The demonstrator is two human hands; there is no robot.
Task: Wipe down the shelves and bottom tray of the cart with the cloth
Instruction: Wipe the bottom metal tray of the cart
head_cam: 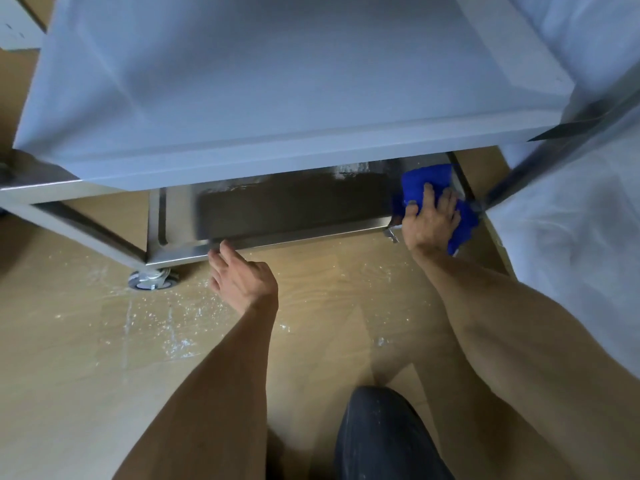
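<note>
A steel cart fills the upper view. Its wide grey shelf (277,98) overhangs the bottom tray (284,209), a shiny steel pan with wet streaks at the back. A blue cloth (422,181) lies bunched at the tray's right end, over its front right corner. My right hand (431,220) presses flat on the cloth with fingers spread. My left hand (239,275) sits at the tray's front rim near the left; its fingertips touch the rim's edge and it holds nothing.
A caster wheel (152,278) stands under the tray's front left corner. The wooden floor (104,341) carries white specks and wet patches. White sheeting (571,220) hangs on the right behind a dark steel post (540,161). My knee (384,434) is low in view.
</note>
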